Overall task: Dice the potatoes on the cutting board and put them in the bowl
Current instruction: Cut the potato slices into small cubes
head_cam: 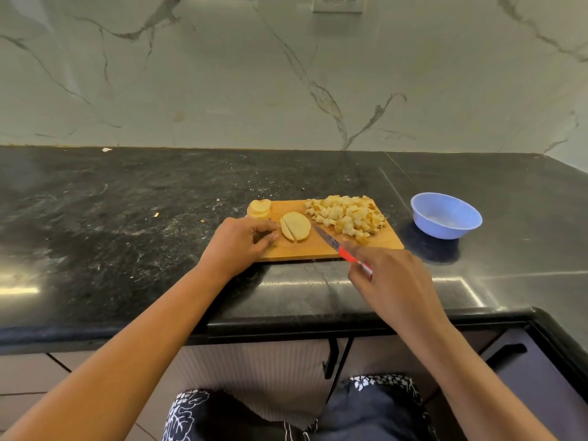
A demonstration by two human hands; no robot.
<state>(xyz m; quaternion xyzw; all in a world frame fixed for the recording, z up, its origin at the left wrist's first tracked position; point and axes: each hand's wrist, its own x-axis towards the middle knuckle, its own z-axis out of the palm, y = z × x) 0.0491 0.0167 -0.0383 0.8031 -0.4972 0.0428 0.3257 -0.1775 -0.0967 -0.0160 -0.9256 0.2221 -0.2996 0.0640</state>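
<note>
L hand (237, 245): on the near-left part of the cutting board (321, 251), fingers curled, tips right by the left edge of the flat potato slice (296, 230); we can't tell if they touch it or hold anything.
R hand (391, 281): grips the red handle of the knife (331, 240), near-right of the board, over the counter (127, 218) edge.
Knife: blade points far-left, tip just beside the slice's right edge; we can't tell if it rests on the board.
Flat slice: lies mid-board w/ one cut through it (a narrow strip split off on its left side).
Slice stack (259, 209): round potato slices piled at the board's far-left corner, apart from the flat slice.
Diced potato (346, 216): a heap of cubes on the board's far-right part, a few spilling toward the near-right edge.
Bowl (445, 214): light blue, upright on the counter, right of the board and not touching it.
Counter: dark stone w/ small crumbs (156, 214) left of the board.
Wall (222, 74): pale marble w/ grey veins behind the counter.
</note>
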